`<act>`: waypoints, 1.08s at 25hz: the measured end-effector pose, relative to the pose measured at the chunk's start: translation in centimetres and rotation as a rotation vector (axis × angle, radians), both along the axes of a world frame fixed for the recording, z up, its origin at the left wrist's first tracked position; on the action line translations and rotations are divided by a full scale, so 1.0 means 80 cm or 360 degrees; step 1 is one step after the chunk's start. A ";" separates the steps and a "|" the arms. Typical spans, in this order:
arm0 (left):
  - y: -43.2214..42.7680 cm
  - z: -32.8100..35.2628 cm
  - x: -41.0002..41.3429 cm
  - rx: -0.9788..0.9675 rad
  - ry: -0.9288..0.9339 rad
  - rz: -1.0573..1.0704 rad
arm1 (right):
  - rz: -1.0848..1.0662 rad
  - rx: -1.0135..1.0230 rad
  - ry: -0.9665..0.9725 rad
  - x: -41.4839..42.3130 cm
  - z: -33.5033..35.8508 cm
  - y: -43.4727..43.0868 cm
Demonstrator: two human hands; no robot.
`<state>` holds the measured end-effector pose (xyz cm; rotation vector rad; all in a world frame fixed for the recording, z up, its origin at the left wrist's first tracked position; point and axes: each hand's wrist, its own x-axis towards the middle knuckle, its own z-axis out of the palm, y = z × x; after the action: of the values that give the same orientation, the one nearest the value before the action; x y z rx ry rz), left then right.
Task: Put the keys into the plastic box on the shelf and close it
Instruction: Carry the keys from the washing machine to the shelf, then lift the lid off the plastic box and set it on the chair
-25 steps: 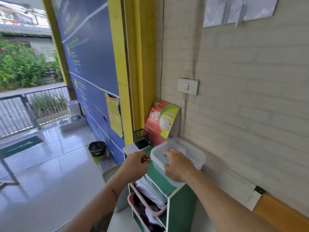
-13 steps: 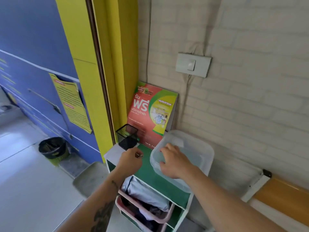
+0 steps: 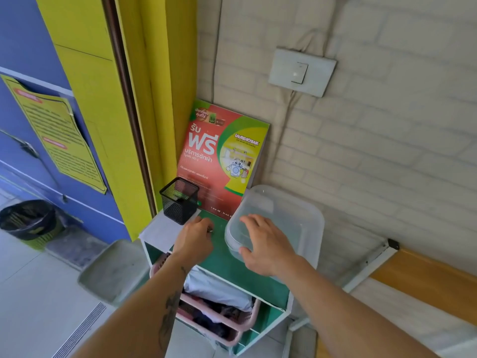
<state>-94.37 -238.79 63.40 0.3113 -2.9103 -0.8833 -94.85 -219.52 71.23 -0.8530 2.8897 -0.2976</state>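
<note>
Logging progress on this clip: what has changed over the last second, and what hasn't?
The camera came closer and tilted down. The right hand opened from resting on the plastic box lid to spread fingers at its near edge. Unchanged: the left hand has its grip shut on the keys over the shelf; the box stays shut.

The left hand (image 3: 194, 240) is curled over the keys (image 3: 211, 230), leaving only a small metal glint at its fingertips. The right hand (image 3: 265, 245) covers the near rim of the plastic box (image 3: 291, 215); whether its lid is on cannot be told
</note>
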 end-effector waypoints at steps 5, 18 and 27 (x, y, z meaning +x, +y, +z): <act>0.004 -0.006 0.000 -0.0043 0.0170 0.0025 | -0.0017 -0.0056 -0.0022 0.000 -0.003 0.001; 0.053 0.001 0.040 0.1579 -0.0061 0.0265 | -0.0286 0.0417 0.0076 0.005 -0.014 -0.021; 0.045 -0.006 0.033 0.1759 -0.0139 0.0203 | -0.0109 0.0585 0.0355 -0.002 -0.001 -0.039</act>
<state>-91.75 -235.22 62.93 0.5735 -2.0984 -2.3752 -94.99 -222.65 71.11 -0.7634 3.0327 0.3373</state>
